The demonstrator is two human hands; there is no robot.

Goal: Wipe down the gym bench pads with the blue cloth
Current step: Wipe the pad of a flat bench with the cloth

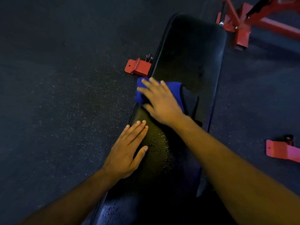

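The crumpled blue cloth is pressed under the flat right hand at the long black padded worktop's left edge; unwiped droplets lie nearer, beside the flat left hand.

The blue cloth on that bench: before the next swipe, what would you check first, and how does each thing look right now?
1. Blue cloth under the right hand, fingers spread flat on it: ok.
2. Cloth on the bench pad: ok, though it overhangs the left edge.
3. Left hand flat on the pad, bracing: ok.
4. Droplets near the left hand wiped: not ok, still wet.
5. Far end of the pad clean: cannot tell, too dark.
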